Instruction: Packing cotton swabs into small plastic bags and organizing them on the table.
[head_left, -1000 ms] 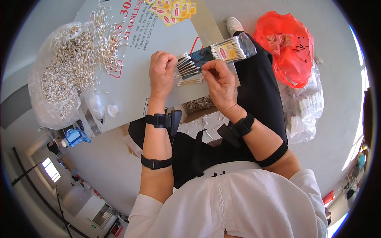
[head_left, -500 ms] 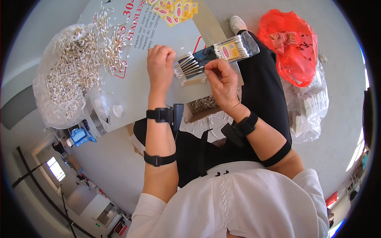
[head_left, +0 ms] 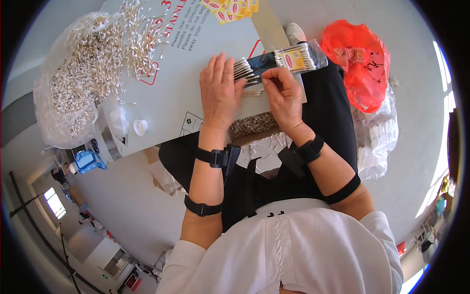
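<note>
A row of cotton swabs (head_left: 244,70) lies side by side at the left end of a dark strip (head_left: 263,62) on the table. My left hand (head_left: 219,90) rests beside the row's left ends, fingers stretched out flat and nothing visible in it. At the row's right ends is my right hand (head_left: 285,95), with thumb and forefinger drawn together; whatever may be between them is hidden. Farther right on the same strip sits a clear pack of cotton swabs (head_left: 294,58) with a yellow card. A few loose swabs (head_left: 252,93) lie just below the row, partly behind my left hand.
A big clear bag of cotton swabs (head_left: 81,73) stands on the left, with a loose heap (head_left: 142,46) spilling beside it. Yellow cards (head_left: 235,9) lie at the far edge. Below the table edge is a swab-filled box (head_left: 252,125); a red bag (head_left: 360,63) is at right.
My left hand has come down from its raised, curled pose and flattened beside the swabs' left ends. My right hand stays pinched by their right ends. The whole view has shifted slightly.
</note>
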Demonstrator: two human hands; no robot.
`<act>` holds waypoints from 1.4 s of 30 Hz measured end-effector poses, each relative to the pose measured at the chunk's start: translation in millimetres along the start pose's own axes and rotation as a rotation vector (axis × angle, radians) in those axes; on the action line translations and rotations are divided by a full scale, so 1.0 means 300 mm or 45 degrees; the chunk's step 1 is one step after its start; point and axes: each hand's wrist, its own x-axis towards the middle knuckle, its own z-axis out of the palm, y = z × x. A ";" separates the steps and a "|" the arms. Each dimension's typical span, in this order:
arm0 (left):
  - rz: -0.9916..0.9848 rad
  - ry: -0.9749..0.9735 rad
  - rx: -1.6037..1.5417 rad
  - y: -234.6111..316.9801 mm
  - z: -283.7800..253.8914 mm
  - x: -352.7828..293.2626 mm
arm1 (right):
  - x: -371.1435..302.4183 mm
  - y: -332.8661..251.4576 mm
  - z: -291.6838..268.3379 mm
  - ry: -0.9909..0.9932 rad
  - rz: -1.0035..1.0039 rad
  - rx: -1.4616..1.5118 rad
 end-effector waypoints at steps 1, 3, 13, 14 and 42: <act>-0.046 -0.116 0.030 0.023 -0.001 -0.022 | 0.001 0.001 0.000 -0.004 -0.023 -0.040; -0.133 -0.298 -0.025 0.036 0.012 -0.051 | -0.003 0.003 -0.001 -0.016 0.003 -0.036; -0.105 -0.272 -0.049 0.016 0.026 -0.063 | -0.003 0.028 0.061 0.031 -0.116 0.192; -0.170 -0.081 -0.319 -0.005 0.034 -0.067 | 0.006 0.033 0.075 0.026 -0.124 0.187; -0.190 -0.171 -0.052 0.022 0.039 -0.088 | 0.291 -0.037 0.055 -0.619 -0.456 -0.951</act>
